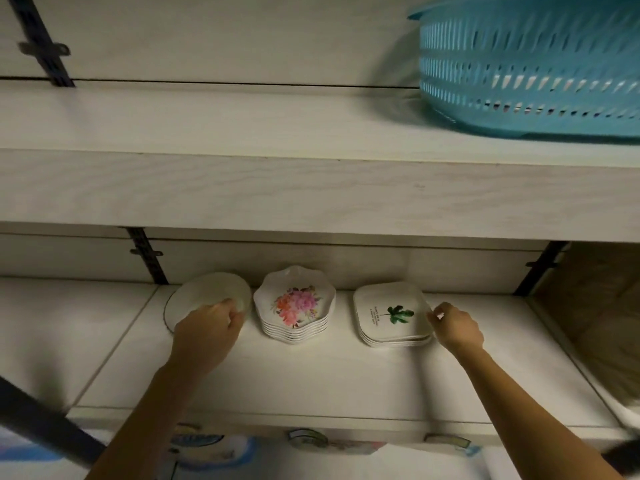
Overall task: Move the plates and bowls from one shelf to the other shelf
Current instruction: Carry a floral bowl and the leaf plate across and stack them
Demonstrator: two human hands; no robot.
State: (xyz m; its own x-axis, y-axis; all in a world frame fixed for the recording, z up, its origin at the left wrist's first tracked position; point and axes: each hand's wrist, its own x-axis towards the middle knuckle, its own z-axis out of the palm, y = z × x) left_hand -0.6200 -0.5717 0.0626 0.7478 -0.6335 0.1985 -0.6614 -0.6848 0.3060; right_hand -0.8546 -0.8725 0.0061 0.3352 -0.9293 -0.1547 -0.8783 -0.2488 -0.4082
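Now three piles are sitting on the lower shelf point(311, 375): round plates point(204, 296), flower bowls point(294, 306), and leaf plates point(388, 313). Left hand point(207, 327) is gripping the round plates' edge. Right hand point(455, 327) is pinching the leaf plates' corner. Up top, a blue basket point(530, 64) is resting.

left hand point(207, 327): fingers curled, seemingly gripping | right hand point(455, 327): fingers pinched (both arms outstretched)
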